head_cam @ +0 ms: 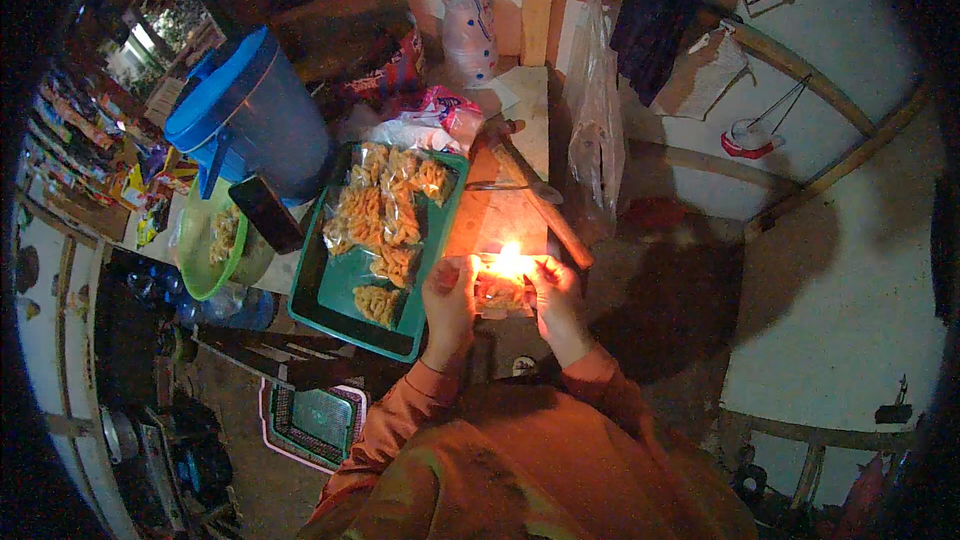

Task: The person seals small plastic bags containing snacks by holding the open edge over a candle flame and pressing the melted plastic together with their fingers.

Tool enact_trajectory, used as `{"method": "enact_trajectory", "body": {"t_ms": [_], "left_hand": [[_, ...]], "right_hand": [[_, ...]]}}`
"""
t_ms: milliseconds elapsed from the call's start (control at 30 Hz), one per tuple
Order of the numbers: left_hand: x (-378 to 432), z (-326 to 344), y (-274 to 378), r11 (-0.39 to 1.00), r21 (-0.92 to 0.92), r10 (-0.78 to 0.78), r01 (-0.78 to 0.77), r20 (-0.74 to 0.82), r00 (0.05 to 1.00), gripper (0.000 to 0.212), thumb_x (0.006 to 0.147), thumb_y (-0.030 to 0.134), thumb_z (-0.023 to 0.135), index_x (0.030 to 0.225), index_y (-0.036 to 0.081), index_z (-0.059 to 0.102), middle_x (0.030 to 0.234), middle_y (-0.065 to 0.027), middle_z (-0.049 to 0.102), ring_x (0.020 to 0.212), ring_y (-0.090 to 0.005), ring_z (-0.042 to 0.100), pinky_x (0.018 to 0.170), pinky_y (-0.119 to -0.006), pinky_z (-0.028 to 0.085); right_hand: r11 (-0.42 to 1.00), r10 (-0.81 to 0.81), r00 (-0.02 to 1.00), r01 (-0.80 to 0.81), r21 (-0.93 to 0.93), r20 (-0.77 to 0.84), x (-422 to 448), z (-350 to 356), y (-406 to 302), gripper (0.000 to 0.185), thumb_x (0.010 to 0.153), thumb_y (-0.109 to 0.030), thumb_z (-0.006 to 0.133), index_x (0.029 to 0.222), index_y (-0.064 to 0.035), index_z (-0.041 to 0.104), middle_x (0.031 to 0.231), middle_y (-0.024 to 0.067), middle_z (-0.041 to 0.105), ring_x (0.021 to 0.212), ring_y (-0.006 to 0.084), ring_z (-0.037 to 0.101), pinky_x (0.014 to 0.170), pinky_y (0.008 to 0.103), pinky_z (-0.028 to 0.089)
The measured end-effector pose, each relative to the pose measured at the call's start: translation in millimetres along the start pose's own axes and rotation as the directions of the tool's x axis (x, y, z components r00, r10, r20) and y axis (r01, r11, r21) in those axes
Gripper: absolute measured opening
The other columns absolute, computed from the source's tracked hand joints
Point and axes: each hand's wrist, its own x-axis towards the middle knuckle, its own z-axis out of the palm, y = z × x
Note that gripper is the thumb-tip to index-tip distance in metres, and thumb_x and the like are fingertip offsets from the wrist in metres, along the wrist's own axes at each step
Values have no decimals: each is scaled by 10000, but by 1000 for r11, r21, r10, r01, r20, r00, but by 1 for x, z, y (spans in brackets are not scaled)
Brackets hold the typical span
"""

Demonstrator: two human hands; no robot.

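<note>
My left hand (448,304) and my right hand (556,300) pinch the two sides of a small clear plastic bag of snacks (501,292). The bag's upper edge is at a bright flame (511,259); glare hides what carries the flame and whether it touches the plastic. Left of my hands, a green plastic tray (330,315) holds several clear bags of orange-brown twisted snacks (397,217). Beyond the flame, a spoon (499,186) and a wooden stick (551,210) lie on the wooden surface.
A blue lidded plastic jug (262,120), a dark smartphone (265,214) and a light green basket (234,259) are left of the tray. Pink-and-white plastic packaging (442,116) lies behind it. A clear plastic bag (595,120) hangs beyond the stick. Stacked baskets (315,420) are lower left.
</note>
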Motion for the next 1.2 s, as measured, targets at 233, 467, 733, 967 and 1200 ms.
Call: {"method": "enact_trajectory", "body": {"t_ms": [233,467,733,967,1200], "left_hand": [[4,-3,-19,999,34,21,-21,0,1000,94,849,66,497,784,18,545,777,-31,591,710,-72,534,644,-213,431],[1,-1,-10,997,-50,56,-56,-10,998,99,852,65,495,789,6,545,779,-37,595,709,-76,536,645,-224,435],[2,-8,-10,999,4,33,-33,-49,998,88,819,99,551,772,38,593,724,0,585,647,-77,525,587,-216,422],[-2,-6,-5,997,-74,15,-16,-13,1000,131,839,129,526,791,28,594,730,-9,591,629,-82,525,589,-218,428],[-6,-1,-4,998,-51,20,-21,-33,999,121,837,129,531,812,26,591,758,-12,594,648,-85,529,587,-221,436]], "right_hand": [[999,19,1000,-18,47,-15,2,-7,2,97,812,-131,543,817,-46,592,690,-16,544,586,59,483,492,194,405],[999,1,1000,-1,40,-2,1,-1,1,124,808,-135,523,811,-29,588,661,-6,538,551,65,466,466,208,382],[997,-56,998,55,54,11,3,5,6,105,809,-125,517,776,-43,574,620,-17,516,473,54,425,405,210,347],[997,-75,997,75,-16,-10,5,3,14,96,801,-129,535,783,-48,583,630,-18,524,506,58,448,432,209,362],[998,-68,997,67,-20,-47,4,0,13,80,784,-122,553,765,-50,584,627,-22,520,511,58,453,439,207,362]]}}
